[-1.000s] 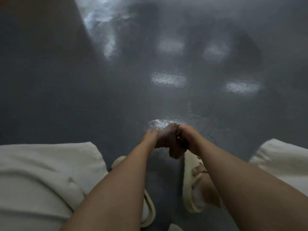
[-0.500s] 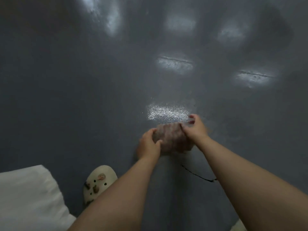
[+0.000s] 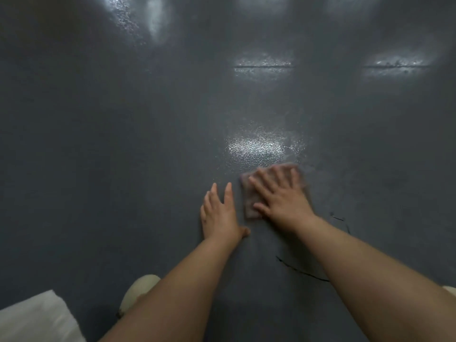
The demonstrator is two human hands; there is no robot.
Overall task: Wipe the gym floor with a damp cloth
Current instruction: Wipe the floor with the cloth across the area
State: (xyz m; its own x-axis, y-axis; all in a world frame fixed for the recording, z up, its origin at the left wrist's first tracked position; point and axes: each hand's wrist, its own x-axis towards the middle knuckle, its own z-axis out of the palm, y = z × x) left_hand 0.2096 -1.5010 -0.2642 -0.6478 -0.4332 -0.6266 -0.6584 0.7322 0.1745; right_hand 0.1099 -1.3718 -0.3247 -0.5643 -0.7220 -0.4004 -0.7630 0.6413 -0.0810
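Pressing flat with fingers spread, the right hand pins a brownish cloth to the floor, holding it down without curling round it. The left hand lies just beside the cloth, palm down, fingers straight, holding nothing. The floor is dark grey, finely pebbled and glossy, with a bright wet-looking patch beyond the cloth. A thin dark crack runs between the forearms. A pale shoe and white fabric sit near the bottom-left edge.

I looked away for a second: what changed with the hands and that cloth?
Both hands let go of the bunched cloth. It now lies flat on the floor, the right hand pressing it with spread fingers. The left hand moved off onto bare floor beside it. The floor stays dark and glossy.
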